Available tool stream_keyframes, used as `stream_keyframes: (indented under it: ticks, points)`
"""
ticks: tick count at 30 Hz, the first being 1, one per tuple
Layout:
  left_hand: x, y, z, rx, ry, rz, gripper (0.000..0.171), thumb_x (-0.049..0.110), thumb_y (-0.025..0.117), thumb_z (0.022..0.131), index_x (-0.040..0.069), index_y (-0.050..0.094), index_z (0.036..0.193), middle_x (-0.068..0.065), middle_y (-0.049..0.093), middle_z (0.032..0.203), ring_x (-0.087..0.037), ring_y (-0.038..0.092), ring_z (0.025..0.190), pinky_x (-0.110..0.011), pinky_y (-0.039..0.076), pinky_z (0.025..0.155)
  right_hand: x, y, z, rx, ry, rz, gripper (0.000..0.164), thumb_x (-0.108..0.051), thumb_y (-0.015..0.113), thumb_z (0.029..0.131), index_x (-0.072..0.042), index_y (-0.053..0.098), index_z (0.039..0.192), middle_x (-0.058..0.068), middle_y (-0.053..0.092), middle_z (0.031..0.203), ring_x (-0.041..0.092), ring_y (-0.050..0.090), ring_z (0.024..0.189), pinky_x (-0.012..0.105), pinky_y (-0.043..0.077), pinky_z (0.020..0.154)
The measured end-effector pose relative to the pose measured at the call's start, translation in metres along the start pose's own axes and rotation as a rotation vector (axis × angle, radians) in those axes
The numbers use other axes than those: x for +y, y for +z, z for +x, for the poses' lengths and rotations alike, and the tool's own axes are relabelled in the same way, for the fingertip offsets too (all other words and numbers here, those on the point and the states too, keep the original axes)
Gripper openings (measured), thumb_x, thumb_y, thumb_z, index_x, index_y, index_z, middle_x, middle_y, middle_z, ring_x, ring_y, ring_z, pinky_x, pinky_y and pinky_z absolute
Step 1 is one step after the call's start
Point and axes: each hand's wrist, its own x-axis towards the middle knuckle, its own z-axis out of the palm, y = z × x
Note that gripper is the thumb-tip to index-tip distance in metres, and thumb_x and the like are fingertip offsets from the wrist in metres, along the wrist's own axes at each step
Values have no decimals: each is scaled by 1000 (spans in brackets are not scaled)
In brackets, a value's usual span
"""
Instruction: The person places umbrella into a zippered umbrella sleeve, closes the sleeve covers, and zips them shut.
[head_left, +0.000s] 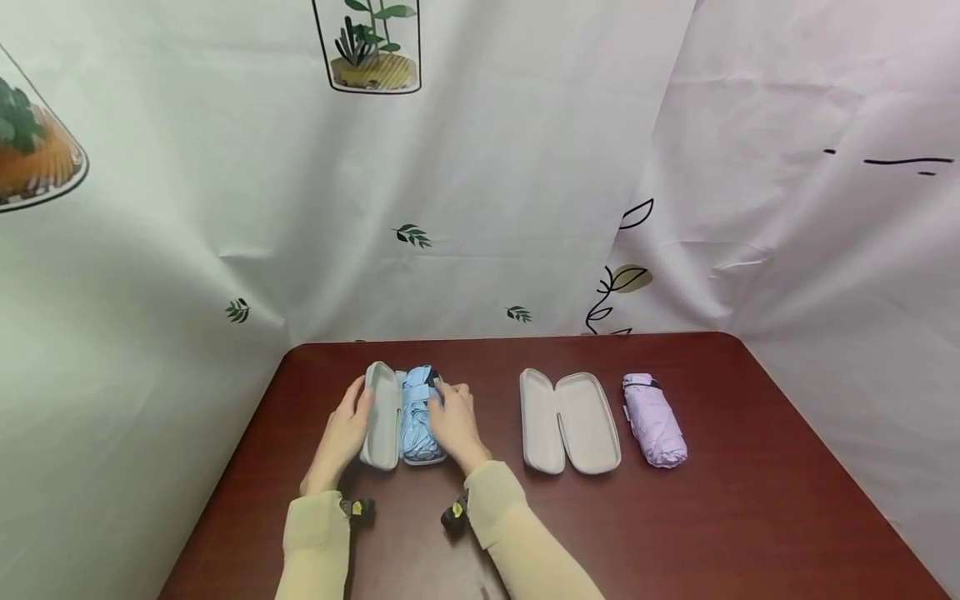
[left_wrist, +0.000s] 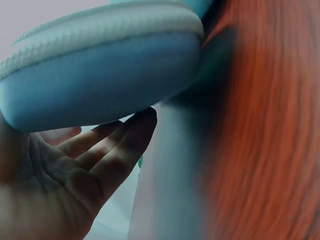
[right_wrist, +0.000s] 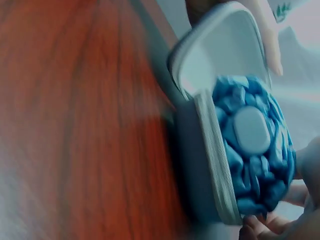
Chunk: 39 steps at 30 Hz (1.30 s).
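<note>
A light grey zip case (head_left: pixel 382 425) lies unfolded on the left part of the table, its lid tilted up on the left. A folded blue umbrella (head_left: pixel 420 421) sits in the right half, its pale rounded end (right_wrist: pixel 251 130) facing the right wrist camera. My left hand (head_left: pixel 347 429) holds the lid by its outer edge; the left wrist view shows long fingers (left_wrist: pixel 120 150) against the shell's outside. With thumb on the blue umbrella and fingers by the case's right rim, my right hand (head_left: pixel 456 421) grips the umbrella.
Right of my hands, a second grey case (head_left: pixel 588 421) lies spread flat. Beside it is a folded lilac umbrella (head_left: pixel 654 421). The brown table (head_left: pixel 750 517) meets a white printed curtain (head_left: pixel 465 167) at its back edge.
</note>
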Motion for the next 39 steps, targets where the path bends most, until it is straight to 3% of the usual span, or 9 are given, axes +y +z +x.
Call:
stream_keyframes:
  ticks: [3,11,18,26,30,39]
  points:
    - [2,2,0,-16,-19,-31,70,55,27,102,11,19,155,-22,32,152,-41,39,130,-60,31,104,5,-5,5,6,26,45,33,-14,49,98,-3,63,127,13,54,117,28,51,111,44,42,94]
    - [4,6,-3,-74,-104,-134,78,63,25,99,12,14,156,-20,25,156,-40,31,136,-62,22,108,22,-10,14,-39,94,90,27,-12,55,96,-4,65,120,3,65,91,16,59,83,37,49,76]
    - [4,9,-2,-127,-109,-254,77,61,22,100,12,7,157,-15,14,160,-34,18,143,-58,11,113,28,-16,20,-68,103,48,19,-12,64,92,-2,72,106,7,71,93,21,66,89,39,52,79]
    - [15,12,-2,-159,-128,-344,76,59,29,100,16,5,158,-14,13,160,-32,18,142,-57,11,113,28,-19,20,-89,144,28,15,-14,66,92,-6,74,101,5,70,94,18,64,87,37,52,78]
    - [20,16,-1,-158,-127,-353,74,56,32,101,15,5,158,-15,12,160,-33,16,143,-57,11,113,28,-19,20,-82,136,39,15,-14,66,91,-5,74,101,5,70,93,18,64,86,37,52,77]
    - [30,28,-3,-149,-144,-282,73,50,38,102,15,5,157,-15,10,161,-33,11,146,-56,11,113,32,-16,19,-80,125,29,15,-13,66,91,-5,74,102,4,70,91,15,64,83,36,52,75]
